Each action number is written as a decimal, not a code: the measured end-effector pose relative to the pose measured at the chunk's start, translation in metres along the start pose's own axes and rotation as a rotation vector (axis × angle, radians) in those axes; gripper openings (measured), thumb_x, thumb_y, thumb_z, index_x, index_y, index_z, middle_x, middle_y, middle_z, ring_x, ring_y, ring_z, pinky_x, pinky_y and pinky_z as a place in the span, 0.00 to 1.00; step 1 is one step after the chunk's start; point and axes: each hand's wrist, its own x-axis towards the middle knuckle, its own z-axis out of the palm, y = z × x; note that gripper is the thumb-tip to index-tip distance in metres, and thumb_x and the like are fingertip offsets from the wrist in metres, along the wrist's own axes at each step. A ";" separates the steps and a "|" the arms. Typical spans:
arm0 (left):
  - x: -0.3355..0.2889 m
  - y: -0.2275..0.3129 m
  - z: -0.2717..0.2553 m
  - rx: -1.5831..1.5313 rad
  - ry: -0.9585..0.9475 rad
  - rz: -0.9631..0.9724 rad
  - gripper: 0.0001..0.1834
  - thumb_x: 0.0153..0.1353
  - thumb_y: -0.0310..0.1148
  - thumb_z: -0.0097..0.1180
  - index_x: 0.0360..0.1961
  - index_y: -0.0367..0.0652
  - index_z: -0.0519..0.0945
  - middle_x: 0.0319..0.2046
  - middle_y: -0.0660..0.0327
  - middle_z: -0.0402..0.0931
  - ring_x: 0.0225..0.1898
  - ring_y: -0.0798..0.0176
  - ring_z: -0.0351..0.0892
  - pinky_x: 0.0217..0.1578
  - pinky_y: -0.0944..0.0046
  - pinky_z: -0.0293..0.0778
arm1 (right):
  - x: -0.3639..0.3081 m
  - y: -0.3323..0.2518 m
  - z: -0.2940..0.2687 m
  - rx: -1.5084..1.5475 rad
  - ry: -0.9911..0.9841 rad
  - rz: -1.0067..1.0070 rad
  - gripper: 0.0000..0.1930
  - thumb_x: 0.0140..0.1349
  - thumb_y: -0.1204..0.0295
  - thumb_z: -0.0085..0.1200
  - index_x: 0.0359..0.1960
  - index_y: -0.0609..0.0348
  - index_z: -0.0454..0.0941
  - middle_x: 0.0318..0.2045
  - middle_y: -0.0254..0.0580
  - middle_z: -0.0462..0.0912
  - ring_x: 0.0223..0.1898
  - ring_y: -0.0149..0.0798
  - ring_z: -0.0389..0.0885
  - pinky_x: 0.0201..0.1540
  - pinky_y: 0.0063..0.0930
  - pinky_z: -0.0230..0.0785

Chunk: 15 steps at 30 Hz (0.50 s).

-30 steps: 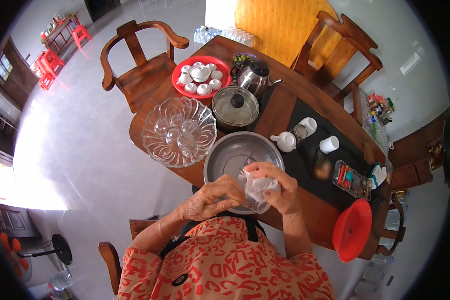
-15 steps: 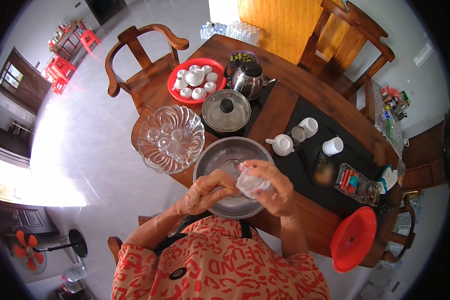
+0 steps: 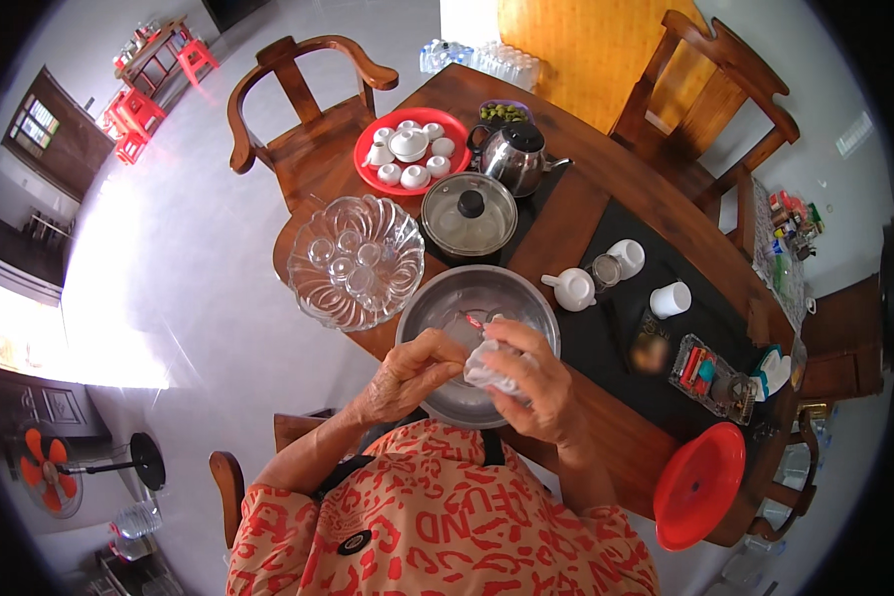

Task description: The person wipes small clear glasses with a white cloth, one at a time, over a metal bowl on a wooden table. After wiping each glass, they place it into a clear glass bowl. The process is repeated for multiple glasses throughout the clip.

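Over a round metal basin at the table's near edge, both hands work close together. My right hand is closed around a crumpled whitish cloth; whether anything is wrapped in it is hidden. A small red-and-white bit shows just beyond the fingers. My left hand has its fingers pinched together at the cloth's left side, and what lies between them, if anything, cannot be made out. Left of the basin stands a fluted clear glass bowl with several small glasses in it.
A lidded pot and a steel kettle stand beyond the basin, beside a red tray of white teaware. To the right are a white teapot, white cups, a glass tray and a tilted red basin.
The view has shifted, moving the table's things slightly rightward. My hands stay over the basin, with the cloth still in the right one; the red-and-white bit shows more clearly.
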 end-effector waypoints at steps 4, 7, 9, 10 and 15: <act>-0.010 -0.003 0.006 -0.080 -0.056 -0.034 0.06 0.65 0.28 0.51 0.41 0.37 0.75 0.37 0.61 0.71 0.39 0.66 0.70 0.43 0.65 0.67 | 0.003 -0.010 0.003 -0.026 -0.094 -0.140 0.22 0.45 0.83 0.59 0.46 0.60 0.75 0.54 0.53 0.72 0.56 0.53 0.71 0.55 0.40 0.68; -0.015 0.002 0.013 -0.023 -0.120 -0.029 0.08 0.64 0.30 0.53 0.41 0.38 0.76 0.37 0.59 0.73 0.40 0.60 0.70 0.47 0.61 0.66 | 0.012 -0.007 -0.007 0.225 -0.132 -0.004 0.23 0.45 0.82 0.58 0.47 0.59 0.74 0.53 0.54 0.72 0.55 0.53 0.72 0.54 0.38 0.68; -0.011 0.014 0.013 0.030 -0.209 0.046 0.08 0.64 0.31 0.54 0.40 0.38 0.78 0.37 0.58 0.74 0.41 0.57 0.70 0.48 0.58 0.66 | 0.009 0.005 -0.011 0.491 -0.122 0.130 0.19 0.53 0.78 0.54 0.49 0.61 0.72 0.53 0.52 0.73 0.53 0.44 0.74 0.54 0.33 0.67; -0.007 0.021 0.014 -0.011 -0.225 0.104 0.07 0.64 0.30 0.54 0.37 0.38 0.79 0.37 0.58 0.76 0.41 0.59 0.71 0.48 0.59 0.66 | 0.006 0.010 -0.009 0.656 -0.104 0.221 0.18 0.56 0.77 0.53 0.49 0.62 0.72 0.53 0.51 0.73 0.53 0.42 0.73 0.54 0.32 0.66; -0.004 0.014 0.018 -0.161 -0.217 0.097 0.06 0.64 0.29 0.53 0.38 0.38 0.78 0.37 0.59 0.76 0.41 0.63 0.71 0.47 0.62 0.67 | -0.011 0.003 -0.008 0.703 0.050 0.407 0.17 0.60 0.74 0.53 0.50 0.62 0.71 0.53 0.50 0.73 0.53 0.40 0.73 0.54 0.32 0.66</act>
